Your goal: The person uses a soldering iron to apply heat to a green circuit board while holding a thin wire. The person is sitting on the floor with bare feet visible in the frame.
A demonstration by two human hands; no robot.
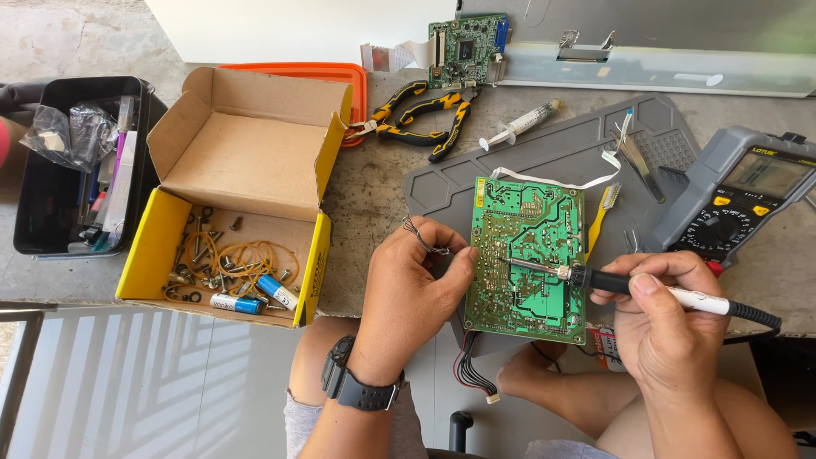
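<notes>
Grey concrete bench (374,195), sunlit, with a dark moulded mat (544,157) on it. Nearest: left hand (412,285), fingers pinched shut on thin solder wire (422,240), fed to the left edge of the green board (527,255), which lies solder-side up on the mat. Right hand (667,327) closed around the iron (629,285); its tip rests on the board's middle. One multimeter (731,200) just right. Left, an open cardboard box (234,191) holds two blue cells, screws and rubber bands. Beyond: two yellow-handled pliers (425,115), one syringe (523,121), a second, smaller board (466,47), one black bin (76,161).
</notes>
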